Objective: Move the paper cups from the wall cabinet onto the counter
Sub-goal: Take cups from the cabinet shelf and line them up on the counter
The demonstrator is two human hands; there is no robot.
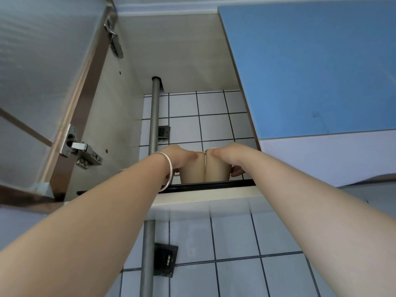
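Observation:
Two beige paper cups stand side by side, touching, on the bottom shelf of the open wall cabinet (175, 61). The left paper cup (192, 171) is gripped by my left hand (177, 156), which wears a silver bangle at the wrist. Wrapped around the right paper cup (216, 170) is my right hand (229, 154), its fingertips showing past the cup's right side. Both arms reach upward into the cabinet. The counter is out of view.
The left cabinet door (42, 82) hangs open with two metal hinges. A shut blue door (310, 65) covers the right side. A grey vertical pipe (154, 116) runs through the cabinet at the left of the cups. A dark front rail (210, 186) edges the shelf. White tiles line the wall.

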